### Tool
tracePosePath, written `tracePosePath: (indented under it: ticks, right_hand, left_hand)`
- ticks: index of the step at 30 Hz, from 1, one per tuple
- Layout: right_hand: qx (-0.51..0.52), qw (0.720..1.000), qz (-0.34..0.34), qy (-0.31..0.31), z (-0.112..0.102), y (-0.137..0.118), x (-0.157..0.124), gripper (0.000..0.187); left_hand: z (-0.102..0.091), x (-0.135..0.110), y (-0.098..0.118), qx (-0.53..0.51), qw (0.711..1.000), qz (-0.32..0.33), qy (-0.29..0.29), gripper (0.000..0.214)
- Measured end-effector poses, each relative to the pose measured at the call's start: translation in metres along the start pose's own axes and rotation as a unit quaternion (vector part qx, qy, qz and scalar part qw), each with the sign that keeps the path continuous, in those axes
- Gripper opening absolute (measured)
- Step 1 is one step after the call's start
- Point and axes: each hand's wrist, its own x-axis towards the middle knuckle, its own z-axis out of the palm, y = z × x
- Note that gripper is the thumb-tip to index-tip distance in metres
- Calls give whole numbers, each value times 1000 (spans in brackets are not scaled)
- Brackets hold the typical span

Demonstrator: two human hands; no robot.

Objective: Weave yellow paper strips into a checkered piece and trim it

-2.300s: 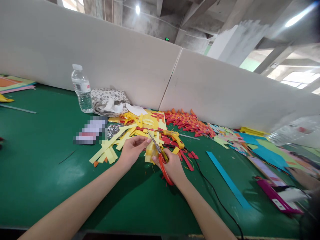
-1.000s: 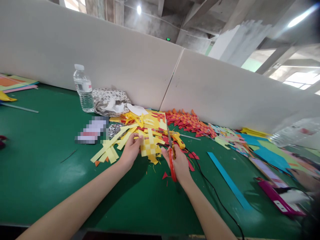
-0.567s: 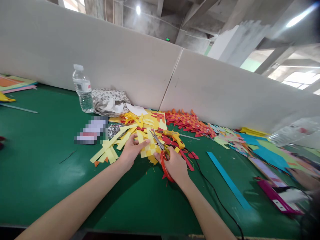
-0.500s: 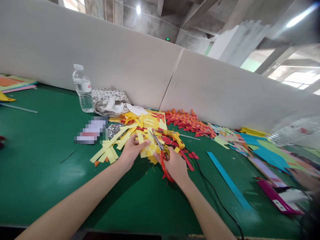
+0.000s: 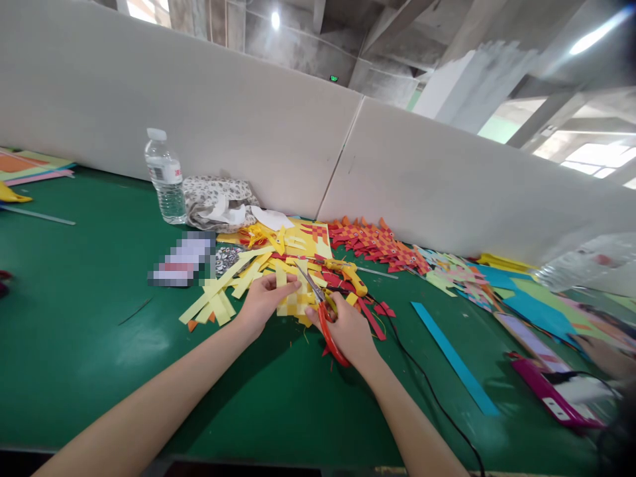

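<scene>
My left hand [image 5: 263,301] is closed on a woven piece of yellow paper strips [image 5: 296,303], thumb on top. My right hand [image 5: 345,324] grips red-handled scissors [image 5: 326,323], whose blades point up and left beside the woven paper. Right-hand fingertips reach near the paper's lower right edge; whether they touch it I cannot tell. Pale yellow paper strips [image 5: 211,296] lie fanned out left of my left hand. Just beyond the scissors rests a yellow glue gun [image 5: 350,273] with a black cord. Red paper scraps [image 5: 372,318] lie right of the scissors.
A water bottle [image 5: 166,179] and a spotted cloth [image 5: 218,199] stand by the partition. A phone [image 5: 183,260] lies at left. Orange-red woven paper shapes [image 5: 377,242] are piled behind. To the right are a blue strip [image 5: 452,358], a magenta power strip [image 5: 556,391] and another person's hand [image 5: 601,354].
The woven paper in my left hand has turned slightly and shifted a little to the left. My right hand and the scissors have barely moved.
</scene>
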Motion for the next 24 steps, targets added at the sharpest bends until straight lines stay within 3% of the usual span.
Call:
tracePosePath:
  ticks: [14,24]
  right_hand:
    - [36,999,1,-4,-2,0,0,27]
    - [34,999,-11,-5,-1,0,1,26]
  left_hand:
    - [0,-1,-1,7,999,40,-12,28]
    - [2,-3,3,13,1000,23,-8,29]
